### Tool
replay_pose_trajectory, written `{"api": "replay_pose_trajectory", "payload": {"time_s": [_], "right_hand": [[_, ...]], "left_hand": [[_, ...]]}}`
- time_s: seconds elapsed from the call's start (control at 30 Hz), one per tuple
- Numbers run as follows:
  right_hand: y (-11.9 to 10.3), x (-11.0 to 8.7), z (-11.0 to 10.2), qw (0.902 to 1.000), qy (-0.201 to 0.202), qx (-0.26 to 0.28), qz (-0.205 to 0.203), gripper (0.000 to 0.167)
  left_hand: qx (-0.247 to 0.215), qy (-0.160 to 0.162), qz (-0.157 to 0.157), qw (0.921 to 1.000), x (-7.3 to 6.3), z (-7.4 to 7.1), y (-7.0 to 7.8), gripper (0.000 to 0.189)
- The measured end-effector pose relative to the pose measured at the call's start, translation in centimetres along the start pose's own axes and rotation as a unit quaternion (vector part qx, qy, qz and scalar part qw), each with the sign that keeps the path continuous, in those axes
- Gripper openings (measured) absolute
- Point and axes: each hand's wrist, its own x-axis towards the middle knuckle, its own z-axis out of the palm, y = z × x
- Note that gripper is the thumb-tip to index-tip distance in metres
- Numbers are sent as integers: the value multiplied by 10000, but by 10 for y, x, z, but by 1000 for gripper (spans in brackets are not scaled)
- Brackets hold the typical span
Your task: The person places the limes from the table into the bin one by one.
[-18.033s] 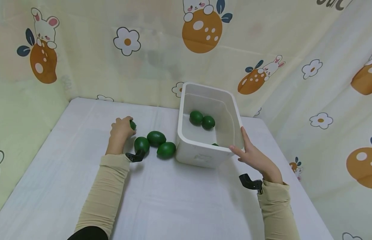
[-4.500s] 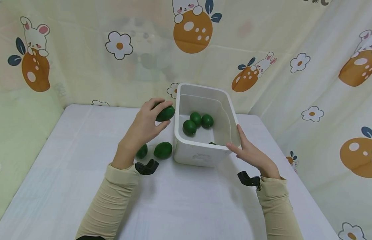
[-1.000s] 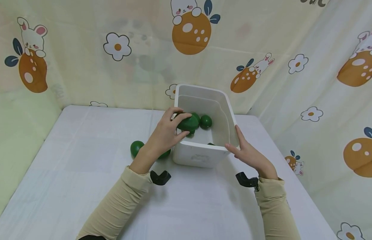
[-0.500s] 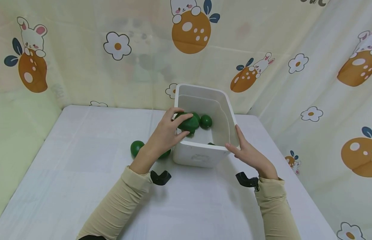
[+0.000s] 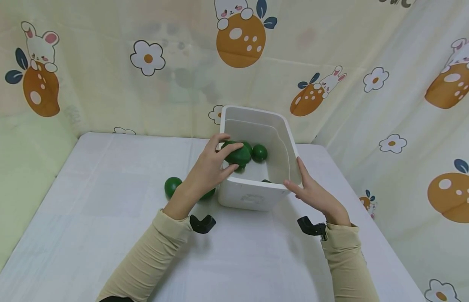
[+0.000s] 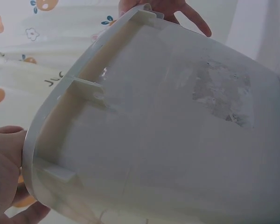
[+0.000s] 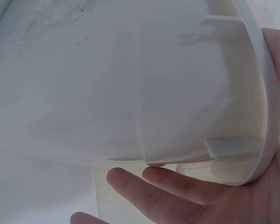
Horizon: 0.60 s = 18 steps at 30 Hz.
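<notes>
My left hand (image 5: 205,167) reaches over the left rim of a white plastic box (image 5: 253,197), holding a dark green lime (image 5: 239,156) between thumb and fingers inside the opening. Beneath and behind it are more limes (image 5: 259,153) on the box floor, one mostly covered by the held lime and another just peeking above the near rim. My right hand (image 5: 317,195) grips the box's near right corner, thumb over the rim and fingers along the outside wall. In the left wrist view the box's outer wall (image 6: 144,126) hides the held lime.
Left of the box, one lime (image 5: 172,186) lies on the white-covered table (image 5: 106,201); another lime (image 5: 208,194) is partly hidden behind my left wrist. Patterned curtains (image 5: 181,92) hang close behind the table and along both sides.
Since the earliest frame, a lime has joined those in the box. My left hand brought another from the table over the box, and stays almost still through the last second. The right hand keeps its grip.
</notes>
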Motion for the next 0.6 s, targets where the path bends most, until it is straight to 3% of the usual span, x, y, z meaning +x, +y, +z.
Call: {"api": "replay_pose_trajectory", "payload": {"time_s": [0.3,0.47,0.6], "right_hand": [[-1,0,0,10000,-4,24,42,90],[-1,-1,0,10000,-11,26,89,90],[-2,0,0,10000,-14,8,87,91]], "left_hand": [[152,237,-93,9996,0,-5,1,40],[202,149,-206,9995,0,-6,-2,39],[140,1,-502,9986,-1,-7,-6,42]]}}
